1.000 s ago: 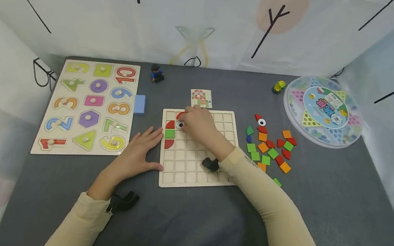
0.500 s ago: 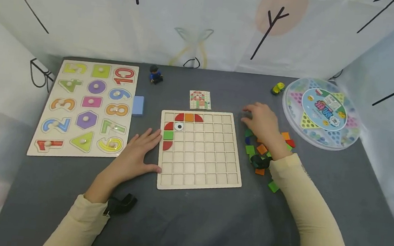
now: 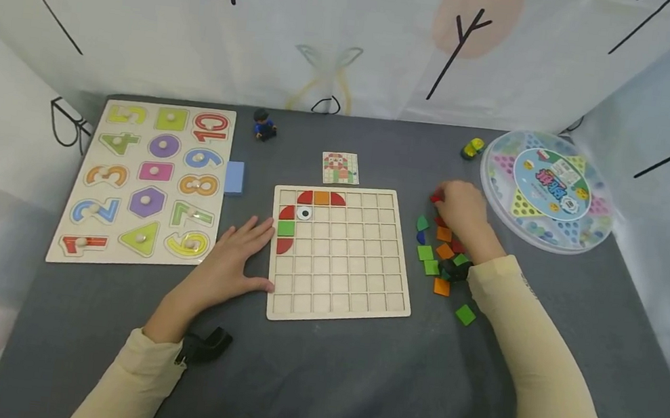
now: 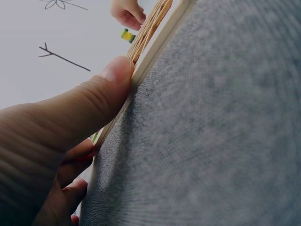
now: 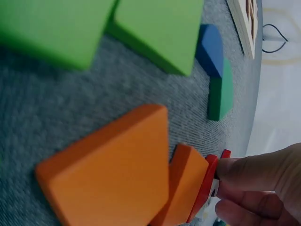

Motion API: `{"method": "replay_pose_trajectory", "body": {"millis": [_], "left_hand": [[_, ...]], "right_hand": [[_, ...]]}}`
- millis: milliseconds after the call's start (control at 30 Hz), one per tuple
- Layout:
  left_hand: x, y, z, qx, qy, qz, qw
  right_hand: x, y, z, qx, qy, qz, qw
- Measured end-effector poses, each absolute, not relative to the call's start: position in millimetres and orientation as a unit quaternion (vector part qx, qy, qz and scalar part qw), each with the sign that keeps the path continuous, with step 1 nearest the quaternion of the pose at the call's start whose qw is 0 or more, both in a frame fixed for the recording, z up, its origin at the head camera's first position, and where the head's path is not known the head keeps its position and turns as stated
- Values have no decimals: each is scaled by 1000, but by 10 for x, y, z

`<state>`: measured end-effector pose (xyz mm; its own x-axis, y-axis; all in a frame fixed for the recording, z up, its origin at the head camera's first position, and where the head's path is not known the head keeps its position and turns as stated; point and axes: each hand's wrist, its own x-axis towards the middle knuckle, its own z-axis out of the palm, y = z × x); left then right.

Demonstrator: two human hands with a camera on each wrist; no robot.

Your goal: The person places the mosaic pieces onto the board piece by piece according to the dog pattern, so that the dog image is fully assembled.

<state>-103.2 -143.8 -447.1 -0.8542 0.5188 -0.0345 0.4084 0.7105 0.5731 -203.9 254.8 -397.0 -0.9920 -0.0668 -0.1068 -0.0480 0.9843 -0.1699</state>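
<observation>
My left hand [image 3: 230,263] lies with spread fingers along the left side of a wooden grid board [image 3: 342,257], its thumb [image 4: 110,77] against the edge. Set in the grid are red quarter-round tiles [image 3: 284,246], an orange square [image 3: 321,198], a green square [image 3: 286,229] and a white eye tile [image 3: 304,212]. Right of the board, my right hand [image 3: 461,215] reaches into the loose tiles. In the right wrist view, its thumb and fingers pinch another round eye tile [image 5: 214,187], mostly hidden. Red tiles [image 5: 207,176] lie right beside the fingertips.
Loose orange [image 5: 113,169], green and blue tiles lie under the right wrist. A pattern card [image 3: 340,169] lies behind the board. To the left are a number puzzle [image 3: 141,188] and a blue block [image 3: 234,179]. A round game box [image 3: 548,190] and two small figures stand farther back.
My right hand has left the board for the loose tiles, uncovering the orange and red tiles in its top row. There its fingers have closed in. The left hand stays put.
</observation>
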Motion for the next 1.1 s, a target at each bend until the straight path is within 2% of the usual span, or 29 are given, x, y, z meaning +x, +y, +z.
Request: {"method": "replay_pose_trajectory", "body": {"millis": [267,733,933,1100], "left_hand": [[-1047,-1422,-4486,257,919,285,94],[-1028,-1430,-4462,252,920,286,94],[-1029,-1434,-4455,254,919,287,93],[-1038,-1423,-4469,255,917,291,95]], "right_hand": [[-2092,2539,-3964,-72,991,-77,77],[-2075,2457,-3943,-91,989,-106,41],[-1951,1909,-3753,-206,966,-156,-2],[-1877,1341,-3738,-290,943,-163,23]]}}
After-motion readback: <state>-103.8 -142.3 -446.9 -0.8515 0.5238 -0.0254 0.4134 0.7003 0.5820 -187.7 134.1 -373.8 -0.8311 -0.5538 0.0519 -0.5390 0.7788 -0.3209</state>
